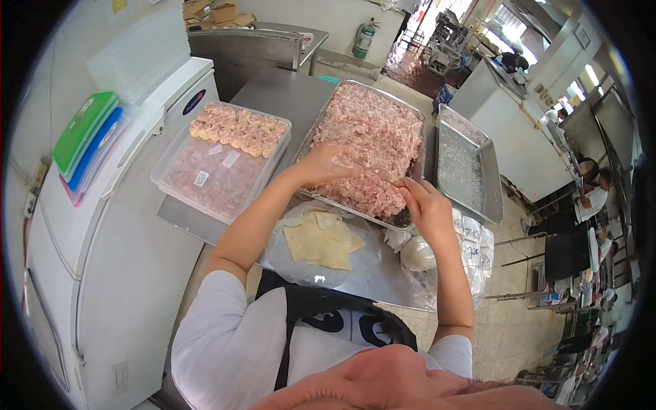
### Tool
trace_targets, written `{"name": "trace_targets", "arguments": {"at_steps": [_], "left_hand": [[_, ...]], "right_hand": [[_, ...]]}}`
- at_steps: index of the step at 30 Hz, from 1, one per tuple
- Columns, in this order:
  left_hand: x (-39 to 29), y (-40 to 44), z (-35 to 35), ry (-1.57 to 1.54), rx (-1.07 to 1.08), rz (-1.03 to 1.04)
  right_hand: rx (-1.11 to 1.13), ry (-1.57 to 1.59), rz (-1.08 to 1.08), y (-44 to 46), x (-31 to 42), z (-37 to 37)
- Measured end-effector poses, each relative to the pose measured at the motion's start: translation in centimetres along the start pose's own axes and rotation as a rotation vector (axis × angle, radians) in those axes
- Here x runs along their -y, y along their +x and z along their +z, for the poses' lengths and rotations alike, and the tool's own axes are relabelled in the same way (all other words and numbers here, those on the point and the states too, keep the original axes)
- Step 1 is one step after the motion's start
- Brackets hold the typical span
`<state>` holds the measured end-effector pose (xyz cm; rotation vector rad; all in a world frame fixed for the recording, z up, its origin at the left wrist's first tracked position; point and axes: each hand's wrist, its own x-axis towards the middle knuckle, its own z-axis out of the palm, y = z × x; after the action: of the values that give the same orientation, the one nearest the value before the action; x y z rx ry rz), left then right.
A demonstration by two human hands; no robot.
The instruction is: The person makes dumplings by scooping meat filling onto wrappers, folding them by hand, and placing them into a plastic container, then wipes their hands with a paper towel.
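Right hand: thumb and fingers narrowed near the meat's near right part; cannot tell whether anything is pinched between them.
Left hand: at the meat, left of the right hand, fingers curled; cannot tell what it holds, if anything.
Ground meat: under and beyond both hands, heaped in a metal tray whose bare corner shows just below the right hand.
Dough sheets: overlapping on clear plastic, nearer the body than the left hand.
Wrapped packs: beside the right forearm, white, with handwriting.
Plastic container: left of the left hand, rows of meat-topped pieces at its far end.
Second tray: right of the right hand, smeared with residue.
White freezer: farther left of both hands.
Fire extinguisher: well beyond the hands, by the wall.
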<state>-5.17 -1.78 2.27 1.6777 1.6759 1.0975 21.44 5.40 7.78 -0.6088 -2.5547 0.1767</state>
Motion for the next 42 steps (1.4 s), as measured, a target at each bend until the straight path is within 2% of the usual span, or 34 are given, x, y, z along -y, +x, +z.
{"name": "trace_targets", "arguments": {"at_steps": [1, 2, 4, 7, 9, 12, 13, 17, 19, 20, 22, 23, 25, 26, 27, 29, 30, 32, 34, 35, 37, 38, 40, 41, 42], "left_hand": [[-0.3, 0.1, -0.1, -0.064, 0.015, -0.133], [0.2, 0.3, 0.0, -0.066, 0.016, -0.133], [2.0, 1.0, 0.5, -0.254, -0.074, -0.017], [3.3, 1.6, 1.3, -0.445, -0.053, 0.098], [2.4, 1.6, 1.4, -0.371, -0.043, 0.114], [1.4, 1.1, 1.7, -0.272, -0.043, 0.162], [1.1, 1.1, 1.5, -0.245, -0.064, 0.199], [-0.9, -0.3, 0.0, -0.326, -0.113, 0.235], [-1.5, -0.3, -0.8, -0.143, -0.043, 0.199], [-1.2, -0.1, -0.5, -0.145, -0.040, 0.197], [-0.8, 0.5, 0.3, 0.001, -0.024, 0.437], [-0.6, 0.6, 0.6, -0.003, -0.019, 0.435], [-1.2, 0.4, 0.6, 0.074, 0.051, 0.305], [-0.6, 0.4, 0.8, 0.076, 0.045, 0.300], [0.4, 0.4, 1.1, 0.050, -0.010, 0.271], [0.9, 0.6, 0.8, 0.030, -0.071, 0.242], [0.6, 0.7, 0.7, 0.007, -0.031, 0.212], [0.1, 0.3, 0.9, -0.015, 0.017, 0.183], [-1.9, -0.8, 0.4, -0.082, -0.135, 0.158], [-2.1, -0.8, 0.2, -0.075, -0.138, 0.157], [-2.3, -0.7, 0.0, -0.169, -0.044, 0.212], [-1.6, -0.5, 0.1, -0.161, -0.044, 0.206], [0.3, -0.2, 0.4, -0.070, -0.095, 0.247], [0.7, -0.4, 0.3, -0.058, -0.099, 0.233], [0.6, -0.7, 0.0, -0.027, -0.122, 0.090]], "right_hand": [[-0.087, 0.047, 0.006, -0.1, 0.3, 0.2], [-0.088, 0.002, 0.001, 0.0, -0.3, 0.7], [-0.118, 0.017, 0.028, 0.3, -0.5, 0.9], [-0.192, 0.061, 0.044, 0.9, 0.0, 1.2], [-0.229, 0.091, 0.041, 1.2, -0.6, 2.0], [0.148, -0.240, 0.167, 1.1, -5.9, 5.8], [0.146, -0.240, 0.169, 1.0, -6.4, 5.0], [0.037, -0.025, 0.265, 1.0, -4.8, 0.4], [0.050, 0.468, 0.180, 0.2, -3.8, -0.7], [0.052, 0.468, 0.183, 0.1, -3.3, 0.0], [0.186, 0.372, 0.038, -0.2, -2.1, 1.7], [0.188, 0.374, 0.045, -0.1, -2.6, 1.4], [0.257, 0.207, -0.035, 1.1, -3.1, 0.2], [0.225, 0.073, 0.048, 1.3, -2.4, -1.2], [0.224, 0.077, 0.039, 1.2, -1.6, -1.7], [0.040, -0.024, 0.018, 0.4, -0.1, -1.9], [-0.005, 0.010, -0.066, 0.1, 0.1, -1.1], [0.029, -0.028, -0.020, 0.4, -0.6, -0.9], [0.028, -0.037, 0.042, 0.8, -0.8, -2.0], [0.024, -0.032, 0.038, 0.9, -0.5, -2.5], [-0.069, 0.199, 0.078, 0.5, -0.1, -2.8], [-0.071, 0.209, 0.077, 0.3, 0.2, -2.1], [0.056, 0.027, 0.025, -0.1, 0.5, 0.6], [0.057, 0.045, 0.018, -0.3, -0.3, 2.0], [0.013, 0.139, 0.025, -0.5, -1.6, 3.7]]}}
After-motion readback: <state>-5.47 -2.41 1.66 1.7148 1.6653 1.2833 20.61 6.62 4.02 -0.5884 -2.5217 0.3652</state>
